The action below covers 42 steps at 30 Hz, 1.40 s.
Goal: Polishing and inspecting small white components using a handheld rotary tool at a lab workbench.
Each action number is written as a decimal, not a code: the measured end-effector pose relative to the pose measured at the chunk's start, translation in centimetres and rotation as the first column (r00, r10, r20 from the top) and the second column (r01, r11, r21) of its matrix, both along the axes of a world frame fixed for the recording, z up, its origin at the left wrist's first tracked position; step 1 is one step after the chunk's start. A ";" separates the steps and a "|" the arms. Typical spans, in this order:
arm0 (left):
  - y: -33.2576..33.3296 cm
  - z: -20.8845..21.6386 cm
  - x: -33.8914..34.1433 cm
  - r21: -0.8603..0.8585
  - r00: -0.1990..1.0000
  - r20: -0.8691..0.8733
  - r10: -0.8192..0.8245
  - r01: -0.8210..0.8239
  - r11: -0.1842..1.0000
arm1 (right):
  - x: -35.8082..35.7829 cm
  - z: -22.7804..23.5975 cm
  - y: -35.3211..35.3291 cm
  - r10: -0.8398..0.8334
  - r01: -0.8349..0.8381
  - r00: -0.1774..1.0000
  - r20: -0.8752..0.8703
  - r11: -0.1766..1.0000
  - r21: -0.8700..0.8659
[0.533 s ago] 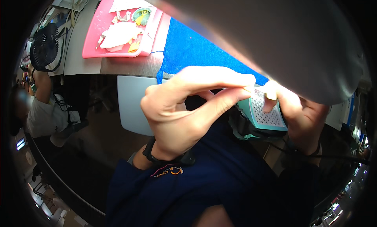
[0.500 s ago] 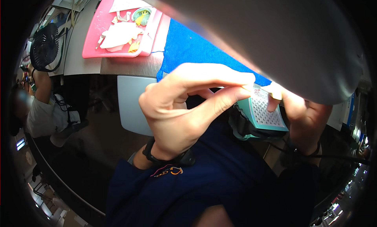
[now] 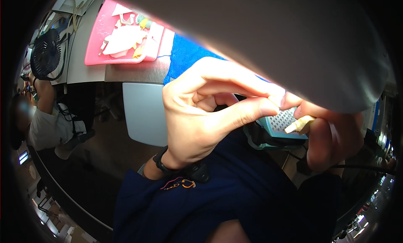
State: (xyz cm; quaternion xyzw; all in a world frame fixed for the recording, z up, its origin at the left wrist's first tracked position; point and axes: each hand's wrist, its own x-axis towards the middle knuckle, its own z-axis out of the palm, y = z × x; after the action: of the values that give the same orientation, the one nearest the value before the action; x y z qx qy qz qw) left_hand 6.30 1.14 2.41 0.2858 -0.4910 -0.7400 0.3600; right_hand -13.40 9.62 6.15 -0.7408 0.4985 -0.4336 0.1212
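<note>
My left hand (image 3: 193, 112) is closed in a pinch, thumb against forefinger; whatever lies between those fingertips is too small and too brightly lit to make out. Touching or almost touching them are the fingertips of my right hand (image 3: 333, 131). Its curled fingers hold a short cream-yellow piece (image 3: 299, 125), narrow and blunt at the end, perhaps folded or rolled. Below both hands is a teal box with a perforated grey top (image 3: 282, 121), partly covered by my fingers. A blue cloth (image 3: 189, 54) lies beyond my left hand.
A big grey rounded cover (image 3: 294, 45) hangs over the upper right and hides much of the bench. At the far left stands a pink tray (image 3: 94, 47) with white and yellow scraps. Nearer are a pale grey panel (image 3: 145, 112), a black fan (image 3: 46, 54) and another person (image 3: 50, 125).
My left hand has shifted right, its fingertips meeting the right hand's. My right hand has turned and curled in, bringing the cream-yellow piece lower. The view has shifted slightly.
</note>
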 end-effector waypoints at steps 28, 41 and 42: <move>-0.1 -0.9 -0.1 -0.206 0.948 -0.226 0.225 -0.273 0.940 | 0.8 -0.9 -0.8 0.066 -0.178 0.943 -0.325 0.928 -0.328; -0.7 -1.3 0.1 -0.408 0.960 -0.261 0.103 -0.207 0.889 | 0.5 -0.9 -0.5 0.042 -0.130 0.964 -0.264 0.938 -0.323; -0.8 -1.3 0.1 -0.418 0.961 -0.260 0.098 -0.203 0.886 | 0.5 -0.9 -0.5 0.047 -0.134 0.963 -0.265 0.938 -0.319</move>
State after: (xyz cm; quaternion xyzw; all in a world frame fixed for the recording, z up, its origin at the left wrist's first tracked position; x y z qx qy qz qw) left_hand 6.44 0.38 1.08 0.1463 -0.5764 -0.6076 0.5265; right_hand -12.89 9.08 5.28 -0.8221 0.3943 -0.4075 -0.0507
